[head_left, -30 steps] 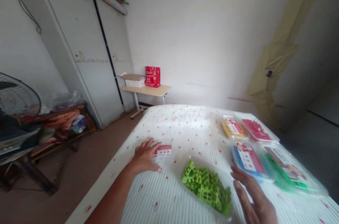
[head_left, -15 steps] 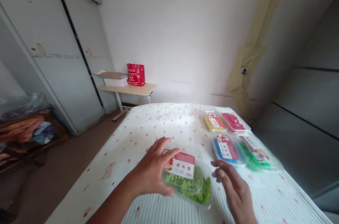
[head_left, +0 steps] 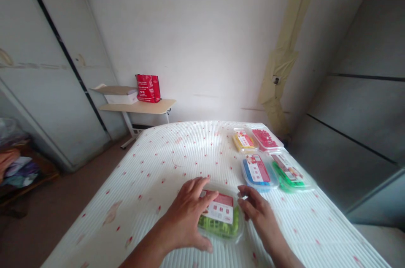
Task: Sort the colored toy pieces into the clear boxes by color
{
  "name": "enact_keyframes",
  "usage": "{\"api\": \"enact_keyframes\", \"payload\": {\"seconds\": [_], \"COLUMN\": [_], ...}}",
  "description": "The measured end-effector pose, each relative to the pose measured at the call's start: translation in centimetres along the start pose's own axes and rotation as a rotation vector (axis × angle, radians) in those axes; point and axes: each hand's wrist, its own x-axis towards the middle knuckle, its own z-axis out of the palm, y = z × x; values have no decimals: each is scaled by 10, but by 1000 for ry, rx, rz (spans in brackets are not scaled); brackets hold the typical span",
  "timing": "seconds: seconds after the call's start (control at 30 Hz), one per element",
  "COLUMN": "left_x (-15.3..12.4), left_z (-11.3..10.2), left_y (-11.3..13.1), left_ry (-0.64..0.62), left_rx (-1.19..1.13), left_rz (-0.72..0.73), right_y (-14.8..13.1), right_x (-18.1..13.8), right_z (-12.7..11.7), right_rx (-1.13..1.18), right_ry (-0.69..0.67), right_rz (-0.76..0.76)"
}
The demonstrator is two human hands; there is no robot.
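Note:
A clear plastic box (head_left: 220, 218) of green pieces lies on the white bed cover, its lid with a red and white label on top. My left hand (head_left: 188, 217) lies over the box's left side, fingers spread on the lid and thumb along the near edge. My right hand (head_left: 257, 211) presses against the box's right edge with its fingers curled toward it. Both hands hold the box between them.
Several other closed boxes sit at the far right of the bed (head_left: 177, 162): yellow (head_left: 243, 140), red (head_left: 265, 138), blue (head_left: 257, 171) and green (head_left: 288, 171). A small table (head_left: 139, 107) with a red bag (head_left: 147, 88) stands by the wall. A wardrobe (head_left: 44, 82) is at left.
My left hand brought the labelled lid from the bed onto the green box, and both hands have closed in on it. The view has swung right and down.

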Motion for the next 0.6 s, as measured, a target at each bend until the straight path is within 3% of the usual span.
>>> {"api": "enact_keyframes", "payload": {"seconds": [0.13, 0.23, 0.4, 0.47, 0.6], "left_x": [-4, -6, -1, 0, 1], "left_z": [4, 10, 28, 34, 35], "left_y": [-4, -13, -41, -48, -44], "left_ry": [46, 159, 436, 435, 405], "left_rx": [-82, -275, -697, -871, -1094], "left_rz": [55, 9, -351, -488, -596], "right_y": [-3, 3, 14, 13, 9], "right_x": [0, 1, 2, 2, 3], "right_z": [3, 3, 4, 4, 5], "right_rx": [137, 224, 331, 348, 360], "right_ry": [-27, -45, -69, -76, -85], "right_rz": [100, 124, 157, 174, 208]}}
